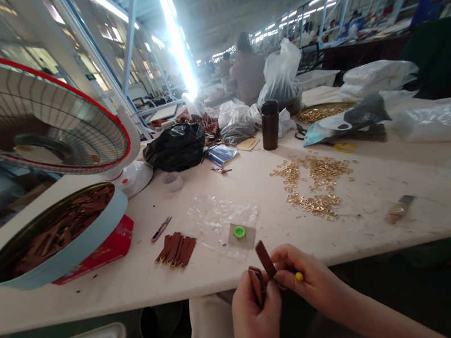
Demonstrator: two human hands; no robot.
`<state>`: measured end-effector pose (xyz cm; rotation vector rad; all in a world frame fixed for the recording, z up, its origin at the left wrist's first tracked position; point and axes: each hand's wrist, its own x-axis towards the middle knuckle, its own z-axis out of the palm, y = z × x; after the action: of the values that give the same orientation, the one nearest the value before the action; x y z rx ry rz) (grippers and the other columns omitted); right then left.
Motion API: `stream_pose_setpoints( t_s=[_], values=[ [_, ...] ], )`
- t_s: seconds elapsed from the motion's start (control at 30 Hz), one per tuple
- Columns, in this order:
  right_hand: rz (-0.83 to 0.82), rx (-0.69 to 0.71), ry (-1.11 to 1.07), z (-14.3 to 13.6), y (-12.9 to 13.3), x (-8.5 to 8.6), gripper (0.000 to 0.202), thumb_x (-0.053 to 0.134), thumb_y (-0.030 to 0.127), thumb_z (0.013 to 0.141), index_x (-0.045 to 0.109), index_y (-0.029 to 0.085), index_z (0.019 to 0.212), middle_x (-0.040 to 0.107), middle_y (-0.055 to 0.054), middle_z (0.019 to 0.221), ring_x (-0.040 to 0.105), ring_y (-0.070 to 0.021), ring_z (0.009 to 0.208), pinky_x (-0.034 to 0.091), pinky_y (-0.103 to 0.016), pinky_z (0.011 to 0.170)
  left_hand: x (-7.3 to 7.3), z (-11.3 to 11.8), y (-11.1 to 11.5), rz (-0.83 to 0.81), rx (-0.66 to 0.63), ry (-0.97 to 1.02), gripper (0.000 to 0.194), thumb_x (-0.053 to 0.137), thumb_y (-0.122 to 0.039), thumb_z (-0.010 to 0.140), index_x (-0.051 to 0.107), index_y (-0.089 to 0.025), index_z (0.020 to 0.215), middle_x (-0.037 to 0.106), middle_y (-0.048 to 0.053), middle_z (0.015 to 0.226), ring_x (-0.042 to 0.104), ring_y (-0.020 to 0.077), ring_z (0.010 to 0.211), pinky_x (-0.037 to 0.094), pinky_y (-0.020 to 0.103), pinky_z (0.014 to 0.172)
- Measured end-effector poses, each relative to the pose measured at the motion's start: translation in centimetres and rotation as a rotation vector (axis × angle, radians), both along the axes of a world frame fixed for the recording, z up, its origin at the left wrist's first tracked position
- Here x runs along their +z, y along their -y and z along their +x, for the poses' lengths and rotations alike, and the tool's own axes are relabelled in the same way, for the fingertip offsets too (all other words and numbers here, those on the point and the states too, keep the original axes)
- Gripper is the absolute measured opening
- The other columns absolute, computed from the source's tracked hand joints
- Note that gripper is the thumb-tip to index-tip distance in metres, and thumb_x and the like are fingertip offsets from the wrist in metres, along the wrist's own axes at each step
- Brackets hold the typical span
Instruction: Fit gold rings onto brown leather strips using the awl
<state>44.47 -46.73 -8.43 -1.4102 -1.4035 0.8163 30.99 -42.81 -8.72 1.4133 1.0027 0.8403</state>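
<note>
My left hand (254, 317) is closed around several folded brown leather strips (257, 286) just off the table's front edge. Close beside it, my right hand (303, 274) pinches a single brown leather strip (265, 258), which points up between the two hands. A yellow round tip (299, 276) pokes out from the right hand's fingers; the rest of that item is hidden. On the table ahead lies a row of finished-looking leather tabs (176, 250) with small gold metal ends. A green round cap (239, 232) rests on a grey square near a clear plastic bag (216, 216).
Gold rings (317, 176) lie spread at right centre. A tilted round tin (71, 258) of leather strips leans on a red box (120, 238) below a fan (40, 125). Thread snips (161, 229), a dark bottle (270, 125) and a black bag (176, 146) stand or lie farther back.
</note>
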Motion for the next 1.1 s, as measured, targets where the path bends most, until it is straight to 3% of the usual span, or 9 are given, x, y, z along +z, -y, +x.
stream_pose_setpoints(
  t_s=[0.1, 0.2, 0.3, 0.4, 0.67, 0.77, 0.87, 1.0, 1.1],
  values=[
    [0.036, -0.016, 0.006, 0.0, 0.0, -0.3, 0.005, 0.048, 0.022, 0.082, 0.051, 0.020, 0.078, 0.056, -0.001, 0.070, 0.052, -0.0169, 0.064, 0.041, -0.025, 0.058, 0.9, 0.2, -0.1, 0.036, -0.037, -0.017, 0.007, 0.053, -0.020, 0.072, 0.053, -0.018, 0.065, 0.048, -0.003, 0.056, 0.041, 0.0115, 0.053, 0.034, 0.023, 0.052],
    [0.116, -0.155, 0.037, -0.4, -0.1, -0.2, 0.008, 0.047, 0.022, 0.081, 0.050, 0.020, 0.074, 0.057, -0.002, 0.070, 0.052, -0.0182, 0.064, 0.041, -0.027, 0.058, 1.6, 0.8, -0.2, -0.010, -0.030, 0.016, 0.006, 0.060, -0.019, 0.065, 0.054, -0.018, 0.065, 0.053, -0.002, 0.060, 0.045, 0.0118, 0.056, 0.037, 0.022, 0.054],
    [0.142, -0.212, -0.042, -0.9, -0.1, 0.2, 0.013, 0.044, 0.027, 0.084, 0.051, 0.021, 0.075, 0.055, -0.001, 0.066, 0.052, -0.0183, 0.062, 0.042, -0.026, 0.056, 1.4, 1.2, -0.2, -0.181, -0.043, 0.081, 0.015, 0.063, -0.030, 0.066, 0.056, -0.018, 0.070, 0.050, -0.004, 0.054, 0.041, 0.0091, 0.046, 0.035, 0.021, 0.046],
    [0.105, -0.166, -0.117, -1.0, -0.1, 0.5, 0.016, 0.044, 0.030, 0.085, 0.052, 0.020, 0.076, 0.056, -0.001, 0.067, 0.054, -0.0181, 0.062, 0.043, -0.025, 0.056, 0.8, 1.2, -0.2, -0.283, -0.072, 0.106, 0.023, 0.062, -0.039, 0.068, 0.055, -0.018, 0.071, 0.043, -0.008, 0.047, 0.032, 0.0067, 0.039, 0.029, 0.020, 0.040],
    [0.072, -0.031, 0.072, 0.0, 0.5, 0.7, 0.013, 0.044, 0.021, 0.084, 0.055, 0.019, 0.077, 0.059, -0.004, 0.073, 0.055, -0.0197, 0.070, 0.043, -0.029, 0.065, 0.4, 0.6, -0.3, -0.006, -0.041, -0.001, 0.009, 0.059, -0.021, 0.067, 0.053, -0.016, 0.062, 0.047, -0.004, 0.054, 0.040, 0.0094, 0.051, 0.033, 0.021, 0.051],
    [0.037, -0.043, -0.055, -0.3, 0.6, 1.0, 0.015, 0.044, 0.027, 0.085, 0.054, 0.019, 0.077, 0.058, -0.004, 0.073, 0.054, -0.0196, 0.071, 0.043, -0.029, 0.064, 0.7, 0.3, -0.4, -0.012, -0.078, -0.005, 0.012, 0.061, -0.025, 0.067, 0.054, -0.016, 0.061, 0.049, -0.003, 0.055, 0.042, 0.0103, 0.052, 0.035, 0.022, 0.052],
    [-0.022, -0.045, -0.246, -0.6, 0.7, 1.5, 0.023, 0.047, 0.038, 0.085, 0.055, 0.018, 0.076, 0.055, -0.002, 0.068, 0.051, -0.0168, 0.064, 0.042, -0.026, 0.059, 1.6, -0.1, -0.4, -0.138, -0.125, 0.043, 0.022, 0.066, -0.036, 0.065, 0.055, -0.017, 0.063, 0.046, -0.004, 0.052, 0.038, 0.0087, 0.046, 0.032, 0.021, 0.045],
    [-0.114, 0.036, -0.489, -0.8, 0.8, 2.2, 0.037, 0.053, 0.053, 0.080, 0.054, 0.016, 0.076, 0.041, 0.004, 0.056, 0.034, -0.0096, 0.048, 0.031, -0.021, 0.045, 2.6, -0.5, -0.4, -0.289, -0.174, 0.129, 0.032, 0.069, -0.045, 0.061, 0.057, -0.016, 0.068, 0.040, -0.008, 0.046, 0.031, 0.0059, 0.039, 0.026, 0.019, 0.039],
    [-0.141, 0.070, -0.561, -0.9, 0.7, 2.5, 0.038, 0.053, 0.054, 0.080, 0.053, 0.016, 0.077, 0.037, 0.006, 0.054, 0.031, -0.0083, 0.045, 0.028, -0.020, 0.043, 2.4, -0.6, -0.5, -0.300, -0.169, 0.171, 0.032, 0.070, -0.044, 0.062, 0.058, -0.016, 0.069, 0.042, -0.008, 0.047, 0.033, 0.0050, 0.040, 0.026, 0.018, 0.040]
  ],
)
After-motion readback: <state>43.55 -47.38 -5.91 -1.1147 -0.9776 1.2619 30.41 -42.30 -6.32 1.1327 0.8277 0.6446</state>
